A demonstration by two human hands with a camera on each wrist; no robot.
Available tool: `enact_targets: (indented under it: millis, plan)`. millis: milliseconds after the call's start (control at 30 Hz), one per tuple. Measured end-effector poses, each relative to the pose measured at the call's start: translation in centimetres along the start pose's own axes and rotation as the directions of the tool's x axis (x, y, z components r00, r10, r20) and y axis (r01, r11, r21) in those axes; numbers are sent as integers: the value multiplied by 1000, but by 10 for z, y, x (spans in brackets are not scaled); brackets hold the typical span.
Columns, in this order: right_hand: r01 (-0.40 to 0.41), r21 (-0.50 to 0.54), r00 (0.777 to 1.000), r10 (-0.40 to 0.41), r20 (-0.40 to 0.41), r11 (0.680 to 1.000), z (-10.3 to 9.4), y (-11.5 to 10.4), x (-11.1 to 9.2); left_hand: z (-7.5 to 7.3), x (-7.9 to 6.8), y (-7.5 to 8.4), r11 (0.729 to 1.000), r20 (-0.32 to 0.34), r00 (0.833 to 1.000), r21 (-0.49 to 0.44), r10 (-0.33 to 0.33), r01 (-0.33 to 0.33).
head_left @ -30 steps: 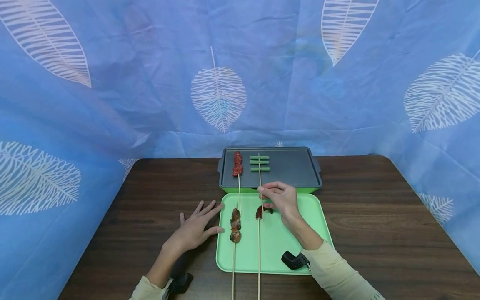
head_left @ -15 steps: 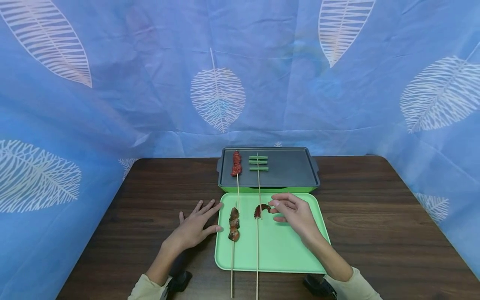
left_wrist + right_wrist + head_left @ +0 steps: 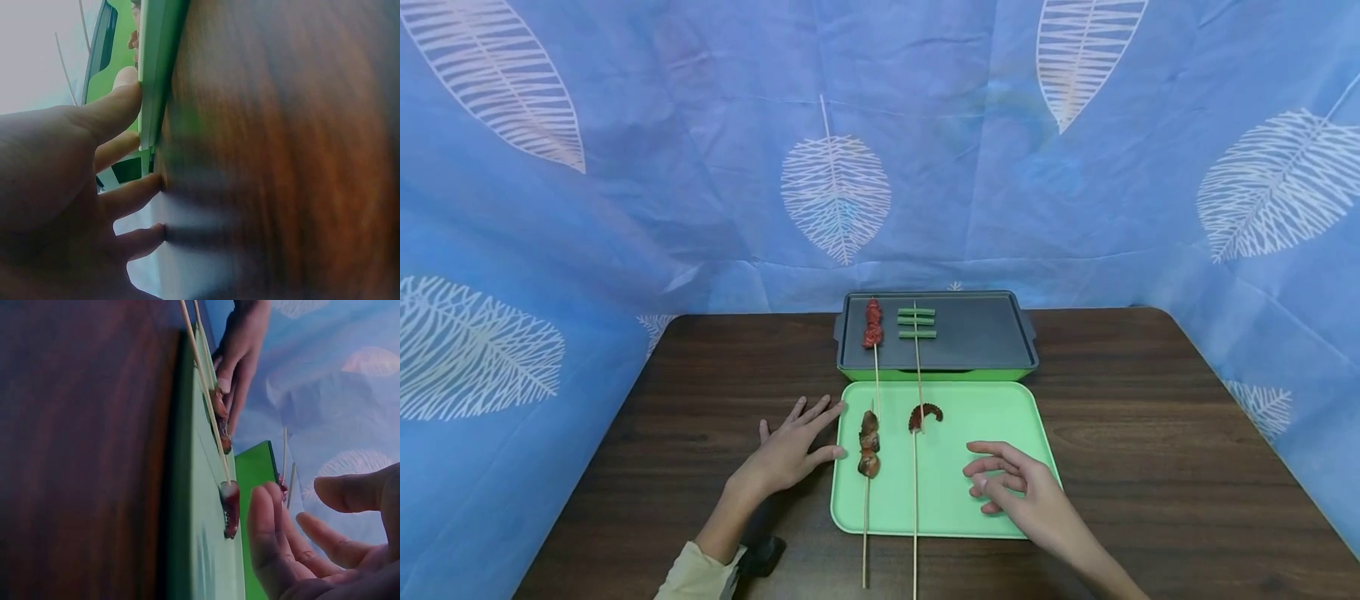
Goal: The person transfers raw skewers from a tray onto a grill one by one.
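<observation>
Right grip, loosely parted and empty, is poised over the pale-green rectangular tray; leftward and slightly beyond, a curled dark-red food piece is borne on a near-to-far wooden stick, farther from the spread left grip.

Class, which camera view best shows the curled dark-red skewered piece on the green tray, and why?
The head view: from above, the curled dark-red piece shows its hook shape. The right wrist view shows it side-on, the curl not apparent, with its stick. In the left wrist view I cannot make it out.
</observation>
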State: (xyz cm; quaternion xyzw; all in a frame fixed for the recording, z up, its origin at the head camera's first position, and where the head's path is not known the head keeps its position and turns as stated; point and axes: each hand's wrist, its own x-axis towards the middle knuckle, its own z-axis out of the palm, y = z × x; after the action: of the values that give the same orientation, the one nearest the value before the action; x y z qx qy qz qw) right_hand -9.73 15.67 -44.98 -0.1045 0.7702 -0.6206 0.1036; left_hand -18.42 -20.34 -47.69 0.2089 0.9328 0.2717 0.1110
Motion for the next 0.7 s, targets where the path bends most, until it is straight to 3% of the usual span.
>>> enact_targets:
  millis: [133, 233, 433, 567, 700]
  plan:
    - [25, 50, 995, -30, 92, 998, -3, 6, -11, 0, 0, 1, 1000, -4, 1000, 3, -1, 1]
    - [22, 139, 979, -49, 197, 990, -4, 14, -17, 0, 0, 1, 1000, -2, 1000, 4, -3, 3]
    - [-159, 303, 928, 38, 370, 940, 7, 29, -28, 0, -1, 2, 1000, 3, 1000, 2, -3, 3]
    - [-256, 346, 898, 90, 431, 903, 20, 36, -32, -1, -1, 2, 1000, -2, 1000, 13, -3, 3]
    - [-306, 397, 882, 101, 460, 865, 31, 37, -34, -1, -2, 2, 1000, -11, 1000, 13, 3, -3]
